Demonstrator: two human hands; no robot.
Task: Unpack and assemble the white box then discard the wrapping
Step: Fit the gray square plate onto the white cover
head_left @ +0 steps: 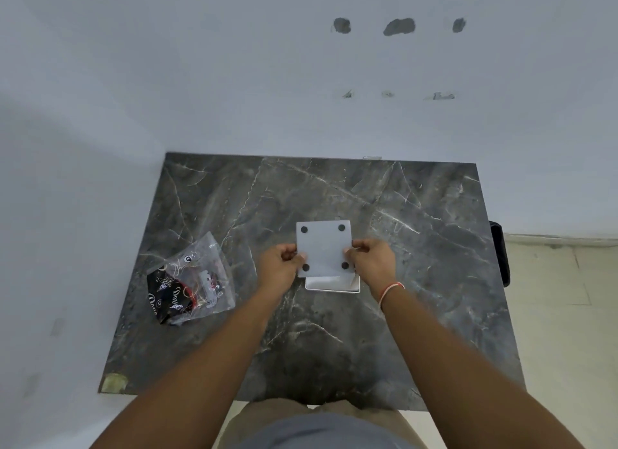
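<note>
A flat white square panel [323,248] with a dark round dot near each corner is held above the middle of the dark marble table [418,248]. My left hand [279,264] pinches its left edge and my right hand [371,261] pinches its right edge. Under the panel's near edge a white open box part [332,285] rests on the table, mostly hidden. The clear plastic wrapping bag [190,281], with black printed card and small parts inside, lies crumpled on the table to the left of my left hand.
The table stands against a pale wall [234,81] with patched holes. A black object [500,251] hangs off the table's right edge. Beige floor tiles [561,315] show to the right. A patch of tape [115,381] marks the near left corner.
</note>
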